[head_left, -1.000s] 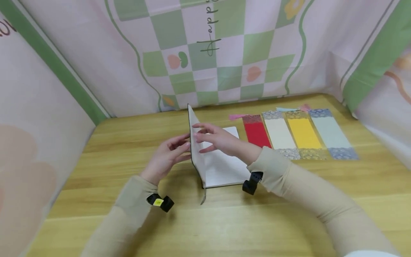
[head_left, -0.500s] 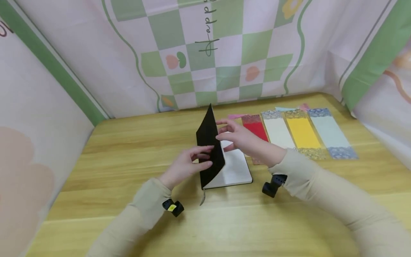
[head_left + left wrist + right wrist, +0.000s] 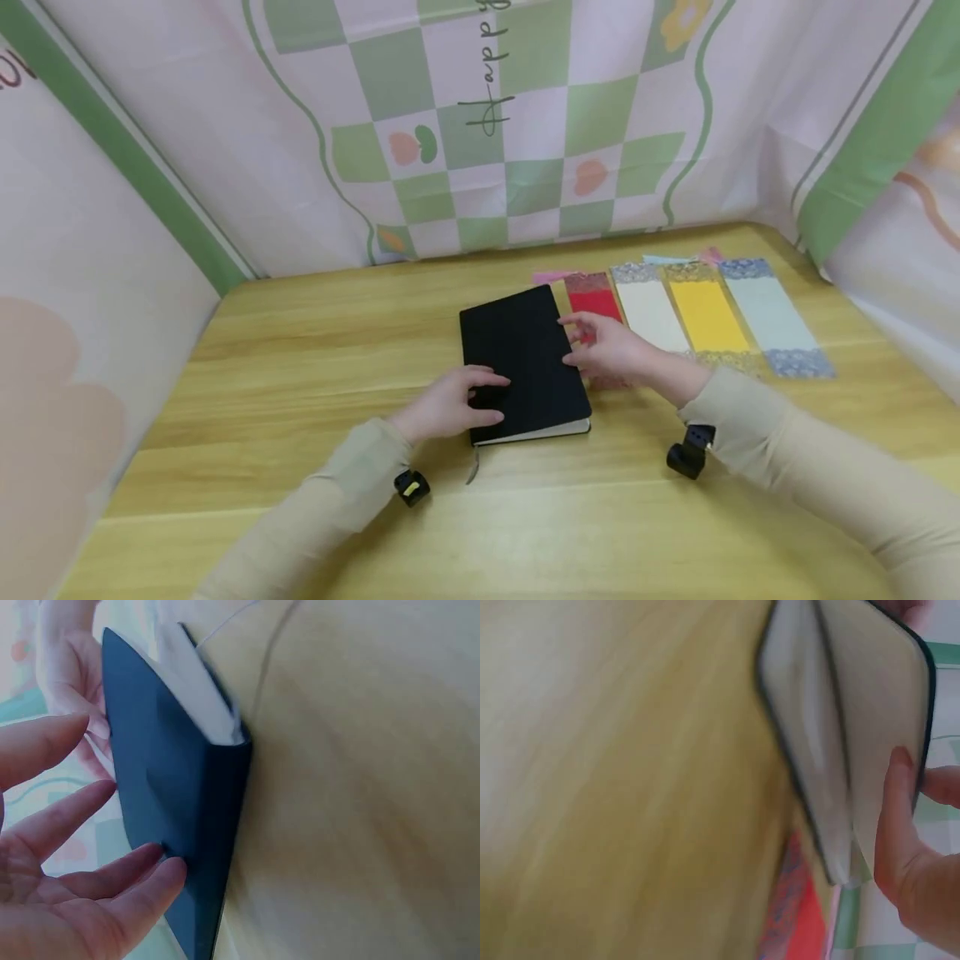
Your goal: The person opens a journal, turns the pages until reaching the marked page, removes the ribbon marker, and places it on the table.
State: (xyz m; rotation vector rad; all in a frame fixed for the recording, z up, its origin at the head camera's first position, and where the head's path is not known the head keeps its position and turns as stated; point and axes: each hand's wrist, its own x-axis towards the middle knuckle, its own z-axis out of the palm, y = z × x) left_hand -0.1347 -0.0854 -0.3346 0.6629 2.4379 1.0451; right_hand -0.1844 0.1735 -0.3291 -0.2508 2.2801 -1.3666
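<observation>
A black notebook point(image 3: 521, 350) lies on the table with its front cover almost down; a sliver of white pages shows along the near edge. My right hand point(image 3: 611, 346) is at the cover's right edge. In the right wrist view, a finger of the right hand point(image 3: 911, 862) lies against the cover's inner face and another sits outside, pinching the edge. Over the cover's left part, my left hand point(image 3: 450, 404) has its fingers spread. Those fingers of the left hand point(image 3: 75, 877) lie on or just off the dark cover point(image 3: 172, 750); contact is unclear.
Right of the notebook lie bookmarks in a row: red point(image 3: 592, 304), white point(image 3: 652, 308), yellow point(image 3: 708, 312) and pale blue point(image 3: 772, 312). The red one is partly behind my right hand. A grey ribbon point(image 3: 472, 467) trails from the notebook's spine. A patterned cloth point(image 3: 480, 192) hangs behind the table.
The notebook's cover has swung from upright at the left over to the right, down onto the pages. My right hand moved right and down with its edge; my left hand shifted right and lower.
</observation>
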